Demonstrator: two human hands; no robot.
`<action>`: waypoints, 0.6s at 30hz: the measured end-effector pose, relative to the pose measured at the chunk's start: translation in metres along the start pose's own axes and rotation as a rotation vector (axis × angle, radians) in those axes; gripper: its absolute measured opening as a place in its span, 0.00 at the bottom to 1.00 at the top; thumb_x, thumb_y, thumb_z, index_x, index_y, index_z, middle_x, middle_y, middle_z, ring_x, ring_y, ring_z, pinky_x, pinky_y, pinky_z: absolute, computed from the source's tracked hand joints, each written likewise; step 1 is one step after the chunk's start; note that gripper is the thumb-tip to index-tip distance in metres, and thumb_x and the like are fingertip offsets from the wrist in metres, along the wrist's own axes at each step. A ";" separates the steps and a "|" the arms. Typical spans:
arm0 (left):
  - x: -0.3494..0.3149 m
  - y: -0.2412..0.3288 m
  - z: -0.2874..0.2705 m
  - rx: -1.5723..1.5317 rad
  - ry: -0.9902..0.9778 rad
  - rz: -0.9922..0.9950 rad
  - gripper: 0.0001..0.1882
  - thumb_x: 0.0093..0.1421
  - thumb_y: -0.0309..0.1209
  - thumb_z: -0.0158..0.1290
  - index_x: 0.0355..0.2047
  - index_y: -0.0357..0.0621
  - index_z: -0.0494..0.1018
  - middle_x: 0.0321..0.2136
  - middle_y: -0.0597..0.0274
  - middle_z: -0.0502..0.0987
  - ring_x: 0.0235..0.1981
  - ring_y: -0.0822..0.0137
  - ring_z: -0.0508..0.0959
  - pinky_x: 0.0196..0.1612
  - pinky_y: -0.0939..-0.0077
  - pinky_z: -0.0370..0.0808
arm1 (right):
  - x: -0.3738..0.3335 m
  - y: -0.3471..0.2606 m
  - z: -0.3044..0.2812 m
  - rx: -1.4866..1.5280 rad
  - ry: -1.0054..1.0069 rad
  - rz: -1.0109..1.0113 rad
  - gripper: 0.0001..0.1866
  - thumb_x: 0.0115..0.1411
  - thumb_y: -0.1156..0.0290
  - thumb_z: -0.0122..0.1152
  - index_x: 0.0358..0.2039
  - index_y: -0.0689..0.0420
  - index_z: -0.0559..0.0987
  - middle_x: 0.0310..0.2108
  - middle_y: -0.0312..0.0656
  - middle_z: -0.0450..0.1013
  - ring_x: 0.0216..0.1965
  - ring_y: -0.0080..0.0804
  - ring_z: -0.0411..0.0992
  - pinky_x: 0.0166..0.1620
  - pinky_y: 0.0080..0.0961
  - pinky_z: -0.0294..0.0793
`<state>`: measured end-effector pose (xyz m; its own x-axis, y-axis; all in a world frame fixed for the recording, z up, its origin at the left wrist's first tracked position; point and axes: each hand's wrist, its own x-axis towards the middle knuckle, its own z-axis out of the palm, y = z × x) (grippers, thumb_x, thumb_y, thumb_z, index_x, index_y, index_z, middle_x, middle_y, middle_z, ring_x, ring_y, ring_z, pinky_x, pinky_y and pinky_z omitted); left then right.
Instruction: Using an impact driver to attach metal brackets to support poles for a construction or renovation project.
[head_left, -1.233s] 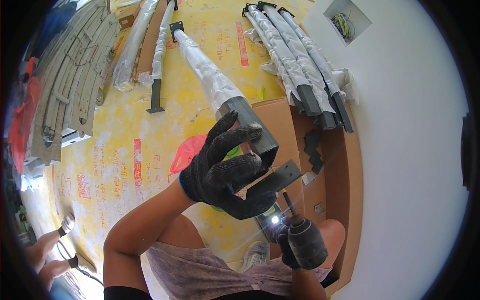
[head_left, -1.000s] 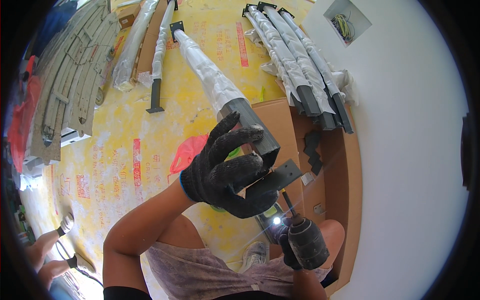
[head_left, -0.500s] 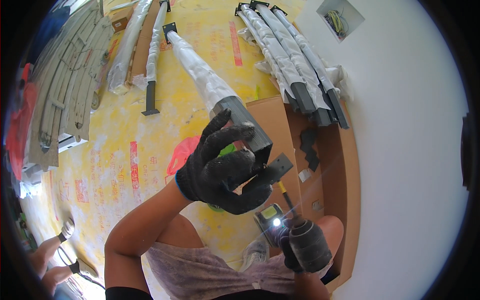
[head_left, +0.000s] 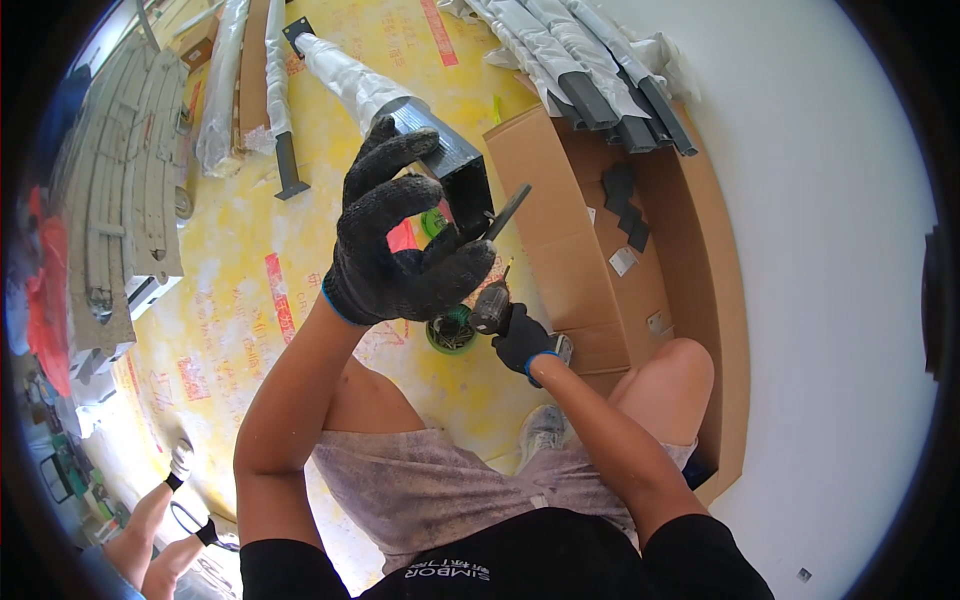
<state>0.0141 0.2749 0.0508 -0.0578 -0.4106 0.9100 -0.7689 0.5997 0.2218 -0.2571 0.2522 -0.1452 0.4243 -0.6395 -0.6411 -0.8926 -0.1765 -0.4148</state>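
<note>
A drill (head_left: 490,306) sits below a dark metal plate (head_left: 510,210)

Far to the left of the left hand (head_left: 376,264) are long grey boards (head_left: 135,180). Another person's legs (head_left: 150,540) show lower down on that side. Up and left of the left hand, a thin wrapped post (head_left: 277,90) lies on the yellow floor sheet (head_left: 230,240).

The left hand, in black, has its fingers bent and spread. Some reach up by the hollow dark post (head_left: 442,145), but I cannot tell if they touch it. The thumb holds the dark metal plate, which sticks out up and to the right. Below the left hand sits a green bowl (head_left: 456,349).

The right hand (head_left: 524,342), also in black, is lower and more to the right. It is wrapped around the drill. The thin bit (head_left: 508,270) points up and looks apart from the dark metal plate.

Right of the right hand is a big open cardboard box (head_left: 545,230). More wrapped posts (head_left: 555,50) lie above it, and a white wall (head_left: 830,250) is farthest right.
</note>
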 end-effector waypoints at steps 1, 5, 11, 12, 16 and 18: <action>-0.002 -0.001 -0.001 0.013 0.002 0.029 0.26 0.45 0.28 0.73 0.44 0.73 0.82 0.59 0.56 0.68 0.60 0.35 0.71 0.62 0.28 0.65 | 0.005 -0.001 0.007 0.005 -0.003 -0.002 0.33 0.57 0.62 0.70 0.55 0.61 0.63 0.44 0.61 0.79 0.49 0.61 0.78 0.50 0.50 0.77; -0.003 0.003 -0.005 0.022 -0.001 0.033 0.25 0.46 0.27 0.73 0.43 0.72 0.83 0.58 0.57 0.68 0.59 0.36 0.72 0.62 0.31 0.66 | 0.033 -0.003 0.039 0.002 -0.034 0.160 0.36 0.57 0.61 0.69 0.58 0.65 0.61 0.47 0.61 0.78 0.50 0.60 0.77 0.52 0.48 0.78; 0.013 -0.005 -0.004 0.042 -0.010 0.141 0.37 0.48 0.26 0.72 0.58 0.44 0.69 0.57 0.43 0.70 0.59 0.42 0.73 0.66 0.44 0.64 | 0.092 0.071 0.068 0.100 0.143 0.256 0.53 0.53 0.49 0.72 0.70 0.65 0.59 0.54 0.61 0.76 0.55 0.56 0.75 0.57 0.45 0.76; 0.017 -0.001 0.006 0.016 0.015 0.153 0.37 0.48 0.26 0.72 0.58 0.44 0.69 0.57 0.43 0.70 0.59 0.42 0.73 0.66 0.44 0.64 | 0.108 0.112 0.071 0.035 0.178 0.144 0.53 0.51 0.46 0.72 0.70 0.61 0.62 0.56 0.59 0.76 0.57 0.56 0.74 0.58 0.45 0.75; 0.014 0.005 0.008 -0.152 0.068 -0.137 0.32 0.48 0.23 0.72 0.54 0.51 0.74 0.56 0.51 0.68 0.58 0.41 0.73 0.65 0.38 0.64 | 0.117 0.101 0.087 -0.257 0.411 -0.078 0.46 0.49 0.38 0.72 0.65 0.49 0.74 0.60 0.53 0.74 0.59 0.51 0.73 0.61 0.43 0.73; -0.001 -0.002 -0.016 0.041 0.001 0.051 0.27 0.48 0.23 0.71 0.48 0.60 0.80 0.57 0.55 0.67 0.58 0.41 0.73 0.64 0.35 0.66 | 0.100 0.034 0.082 -0.003 0.157 0.140 0.39 0.55 0.40 0.67 0.62 0.48 0.77 0.60 0.50 0.75 0.59 0.52 0.74 0.61 0.44 0.74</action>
<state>0.0257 0.2847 0.0553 -0.0969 -0.3801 0.9198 -0.7902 0.5913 0.1611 -0.2324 0.2441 -0.2764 0.2677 -0.7669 -0.5833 -0.9416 -0.0801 -0.3270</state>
